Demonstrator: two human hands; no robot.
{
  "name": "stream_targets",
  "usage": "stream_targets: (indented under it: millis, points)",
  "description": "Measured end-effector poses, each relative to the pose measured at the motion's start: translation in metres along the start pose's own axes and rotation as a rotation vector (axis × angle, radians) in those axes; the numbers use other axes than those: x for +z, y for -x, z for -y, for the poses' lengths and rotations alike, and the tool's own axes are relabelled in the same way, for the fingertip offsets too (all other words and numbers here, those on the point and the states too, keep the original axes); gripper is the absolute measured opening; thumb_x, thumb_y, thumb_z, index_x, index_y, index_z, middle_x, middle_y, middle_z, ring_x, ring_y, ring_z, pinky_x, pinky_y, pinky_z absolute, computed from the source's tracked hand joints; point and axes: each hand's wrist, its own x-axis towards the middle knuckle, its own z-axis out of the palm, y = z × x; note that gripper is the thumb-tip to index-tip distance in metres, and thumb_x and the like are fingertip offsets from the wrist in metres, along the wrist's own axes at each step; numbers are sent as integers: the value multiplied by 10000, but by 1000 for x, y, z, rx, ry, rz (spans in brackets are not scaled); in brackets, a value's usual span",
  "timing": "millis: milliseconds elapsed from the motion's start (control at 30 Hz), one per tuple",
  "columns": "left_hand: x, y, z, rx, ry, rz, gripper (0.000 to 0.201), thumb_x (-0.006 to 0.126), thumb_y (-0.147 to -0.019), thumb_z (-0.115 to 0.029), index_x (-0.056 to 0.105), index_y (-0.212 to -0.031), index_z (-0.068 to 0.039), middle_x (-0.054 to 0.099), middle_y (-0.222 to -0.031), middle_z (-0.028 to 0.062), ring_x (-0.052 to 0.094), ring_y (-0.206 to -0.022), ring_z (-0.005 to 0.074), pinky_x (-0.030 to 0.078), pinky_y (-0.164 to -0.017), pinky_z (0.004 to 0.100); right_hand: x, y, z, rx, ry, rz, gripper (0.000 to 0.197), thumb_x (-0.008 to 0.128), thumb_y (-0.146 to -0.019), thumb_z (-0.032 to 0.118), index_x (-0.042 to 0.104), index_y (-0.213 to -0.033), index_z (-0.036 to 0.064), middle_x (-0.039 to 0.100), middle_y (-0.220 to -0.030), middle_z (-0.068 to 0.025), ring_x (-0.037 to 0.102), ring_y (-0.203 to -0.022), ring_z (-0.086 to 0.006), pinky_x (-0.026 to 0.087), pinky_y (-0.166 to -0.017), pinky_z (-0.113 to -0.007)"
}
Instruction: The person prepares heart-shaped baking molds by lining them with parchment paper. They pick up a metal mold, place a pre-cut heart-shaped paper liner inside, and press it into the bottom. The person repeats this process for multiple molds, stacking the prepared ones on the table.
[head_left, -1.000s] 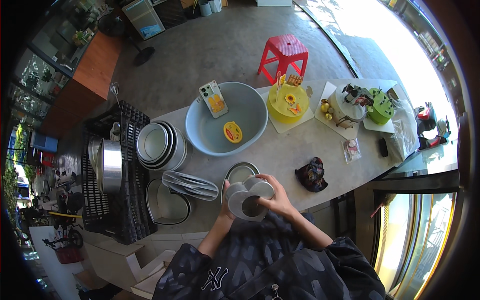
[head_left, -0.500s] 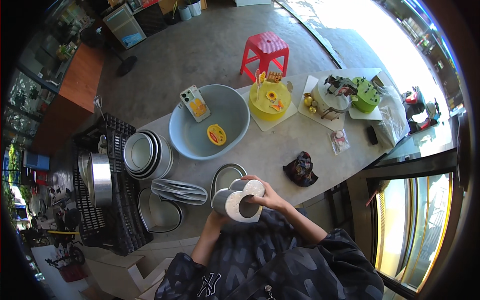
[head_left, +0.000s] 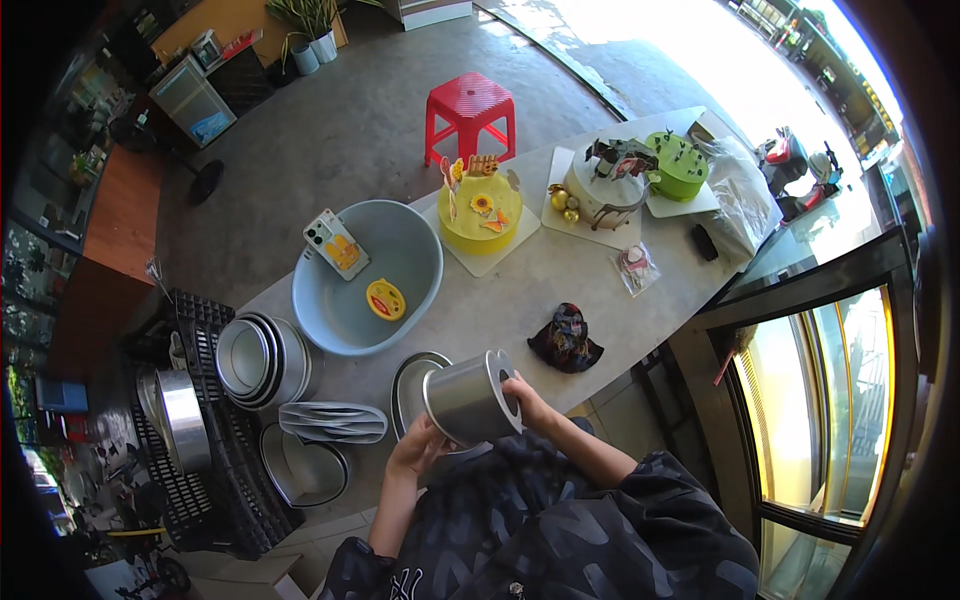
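Note:
Both of my hands hold a tall grey metal cake tin (head_left: 463, 402) tipped on its side, above the near edge of the table. My left hand (head_left: 418, 447) grips its lower left side. My right hand (head_left: 530, 402) is closed on the right end, with fingers at the opening in a flat, curved-edged piece there. Partly hidden behind the tin lies a shallow rounded pan (head_left: 408, 392). To its left are a stack of thin grey metal pieces (head_left: 333, 422), a heart-shaped pan (head_left: 303, 470) and nested round tins (head_left: 262, 358).
A blue-grey basin (head_left: 425, 290) holds a phone (head_left: 337, 245) and a yellow tub (head_left: 385, 299). Beyond are a yellow cake (head_left: 480, 220), a white cake (head_left: 605, 195) and a green cake (head_left: 677, 165). A dark patterned cap (head_left: 567, 338) lies right. Black crates (head_left: 215, 430) stand left; a red stool (head_left: 470, 110) behind.
The tin has turned from its holed end facing me to lying side-on, with that end now rightward. My left hand now shows more fully. The whole view has shifted.

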Motion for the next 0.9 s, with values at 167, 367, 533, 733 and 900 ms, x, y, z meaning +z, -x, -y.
stream_targets:
  millis: [167,367,533,733,900]
  points:
    - [15,-10,-6,16,-90,-319,365,621,-786,-151,489,-1105,-34,596,-972,62,600,-792,116,483,-691,231,-43,-16,-10,-19,-14,-25,356,517,-741,223,444,-1025,21,499,-869,-32,509,-822,-106,409,-737,-220]
    - [-8,9,-8,112,251,-125,236,513,-861,-202,499,-1011,-21,525,-650,2,484,-470,84,384,-473,204,-66,-28,26,190,-384,-157,421,504,-770,289,476,-1106,36,505,-1070,-127,537,-949,-278,451,-828,-469]
    - [-19,6,-7,113,295,-141,213,428,-874,-188,466,-987,-11,389,-521,0,338,-342,88,326,-488,218,-112,-52,4,487,-368,-343,384,434,-763,245,486,-1013,-42,514,-956,-198,541,-920,-334,429,-843,-503]
    - [-9,0,-3,95,302,-170,214,388,-889,-196,478,-967,-19,358,-494,-9,319,-331,84,371,-569,263,-147,-78,-31,650,-98,-188,246,401,-798,283,457,-695,66,398,-560,-19,403,-464,-161,467,-686,-458]
    - [-6,-4,6,66,332,-141,220,423,-861,-196,478,-956,-6,363,-495,-6,330,-341,91,363,-577,265,-180,-104,-47,1036,-9,429,301,418,-828,329,506,-796,43,304,-504,71,284,-384,-44,467,-529,-298]
